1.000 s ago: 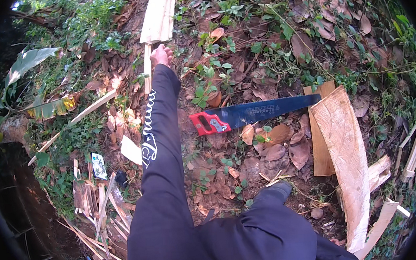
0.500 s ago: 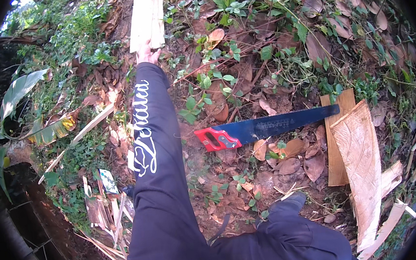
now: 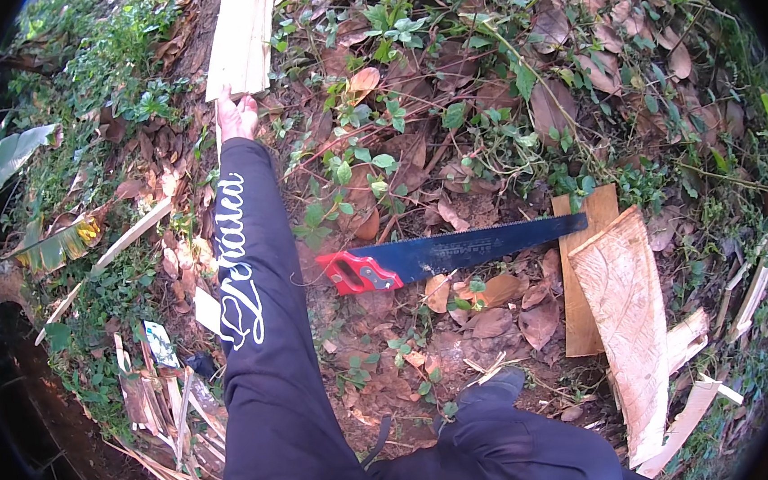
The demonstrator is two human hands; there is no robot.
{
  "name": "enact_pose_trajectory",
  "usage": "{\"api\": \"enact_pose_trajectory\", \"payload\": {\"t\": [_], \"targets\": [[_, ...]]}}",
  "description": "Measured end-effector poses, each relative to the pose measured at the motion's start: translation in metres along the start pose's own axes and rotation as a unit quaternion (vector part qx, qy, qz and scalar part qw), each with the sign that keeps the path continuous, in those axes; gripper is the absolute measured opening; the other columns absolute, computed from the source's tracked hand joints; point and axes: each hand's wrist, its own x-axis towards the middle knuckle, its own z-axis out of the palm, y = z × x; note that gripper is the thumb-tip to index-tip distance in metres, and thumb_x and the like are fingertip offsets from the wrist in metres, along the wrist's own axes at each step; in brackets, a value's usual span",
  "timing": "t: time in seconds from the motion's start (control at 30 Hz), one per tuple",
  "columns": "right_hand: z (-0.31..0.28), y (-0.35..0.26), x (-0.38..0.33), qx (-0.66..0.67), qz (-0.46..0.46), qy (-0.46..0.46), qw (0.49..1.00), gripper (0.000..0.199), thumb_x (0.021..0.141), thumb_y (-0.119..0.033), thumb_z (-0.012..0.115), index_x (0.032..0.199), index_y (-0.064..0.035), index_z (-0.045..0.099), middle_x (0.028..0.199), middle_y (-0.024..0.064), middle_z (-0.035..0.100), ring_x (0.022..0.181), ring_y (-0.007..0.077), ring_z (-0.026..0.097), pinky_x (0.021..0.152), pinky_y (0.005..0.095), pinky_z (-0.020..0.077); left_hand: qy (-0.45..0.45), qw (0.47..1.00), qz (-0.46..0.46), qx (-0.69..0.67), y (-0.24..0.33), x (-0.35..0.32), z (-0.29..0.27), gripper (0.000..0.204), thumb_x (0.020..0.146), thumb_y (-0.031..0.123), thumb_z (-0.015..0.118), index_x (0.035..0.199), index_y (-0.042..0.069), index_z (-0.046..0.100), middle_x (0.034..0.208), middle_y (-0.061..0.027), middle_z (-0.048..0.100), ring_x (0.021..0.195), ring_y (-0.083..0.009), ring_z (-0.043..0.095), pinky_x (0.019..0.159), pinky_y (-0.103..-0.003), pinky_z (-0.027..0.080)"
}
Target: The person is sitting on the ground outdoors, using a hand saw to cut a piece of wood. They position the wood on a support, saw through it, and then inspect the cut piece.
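My left arm, in a dark sleeve with white script, stretches far forward over the leaf-covered ground. My left hand [image 3: 237, 116] rests at the near end of a bundle of pale wooden slats [image 3: 242, 36], with its fingers curled on that end. A hand saw [image 3: 457, 250] with a dark blade and a red handle lies flat on the leaves to the right of my arm, untouched. My right hand is out of sight. My dark trouser leg and shoe [image 3: 493, 387] show at the lower middle.
A broad rough board [image 3: 629, 311] lies on a narrower plank [image 3: 581, 315] just right of the saw tip. Split slats and offcuts [image 3: 168, 419] are heaped at lower left, more scraps at lower right. Low green plants and dry leaves cover the ground.
My left arm has reached further forward, and the hand has come up to the near end of the slat bundle. The saw has stayed on the ground.
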Motion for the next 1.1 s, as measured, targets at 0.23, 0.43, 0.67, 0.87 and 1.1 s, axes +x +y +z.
{"api": "enact_pose_trajectory", "payload": {"t": [0.23, 0.43, 0.67, 0.87, 1.1], "targets": [[0.009, -0.029, 0.03, 0.002, -0.029, 0.023, 0.999, 0.014, 0.094, -0.016, 0.063, 0.09, -0.0034, 0.061, 0.066, 0.0041, 0.051, 0.061, 0.0142, 0.046, 0.056, 0.0322, 0.0394, 0.039, 0.981, 0.15, -0.116, -0.02, -0.03, 0.063, 0.037, 0.093, 0.03, 0.074, 0.118, 0.009, 0.056, 0.104, -0.0099, 0.058, 0.085, -0.0203, 0.057, 0.06, -0.029, 0.049], [0.01, -0.056, 0.071, 0.006, -0.048, 0.044, 0.998, 0.014, 0.094, -0.016, 0.063, 0.09, -0.0032, 0.061, 0.067, 0.0042, 0.051, 0.061, 0.0139, 0.046, 0.057, 0.0322, 0.0393, 0.061, 0.997, 0.03, 0.04, -0.012, -0.02, 0.084, 0.042, 0.089, 0.043, 0.077, 0.113, 0.014, 0.058, 0.09, -0.0017, 0.058, 0.063, -0.0106, 0.055, 0.049, -0.022, 0.043], [0.008, -0.064, 0.078, 0.001, -0.055, 0.031, 0.998, 0.014, 0.094, -0.016, 0.062, 0.09, -0.003, 0.061, 0.067, 0.0042, 0.051, 0.062, 0.0135, 0.046, 0.057, 0.0321, 0.0392, 0.165, 0.961, 0.207, 0.076, -0.033, -0.015, 0.089, 0.074, 0.081, 0.031, 0.08, 0.144, 0.012, 0.046, 0.122, -0.0115, 0.062, 0.095, -0.0221, 0.063, 0.071, -0.036, 0.053], [0.003, -0.057, 0.069, -0.001, -0.031, 0.035, 0.999, 0.014, 0.094, -0.016, 0.062, 0.09, -0.0028, 0.061, 0.067, 0.0043, 0.051, 0.062, 0.0132, 0.046, 0.057, 0.032, 0.0391, 0.183, 0.951, 0.211, 0.136, -0.026, -0.008, 0.116, 0.04, 0.085, 0.021, 0.076, 0.115, 0.003, 0.056, 0.115, -0.016, 0.064, 0.094, -0.0287, 0.068, 0.078, -0.041, 0.058], [0.005, -0.043, 0.048, 0.015, -0.028, 0.0, 0.999, 0.014, 0.094, -0.016, 0.062, 0.09, -0.0026, 0.061, 0.067, 0.0043, 0.051, 0.063, 0.0129, 0.045, 0.057, 0.0319, 0.0389, 0.163, 0.958, 0.217, -0.095, 0.019, -0.083, 0.12, 0.03, 0.093, 0.009, 0.066, 0.116, 0.002, 0.049, 0.11, -0.0156, 0.06, 0.084, -0.0214, 0.067, 0.066, -0.032, 0.063]]}}
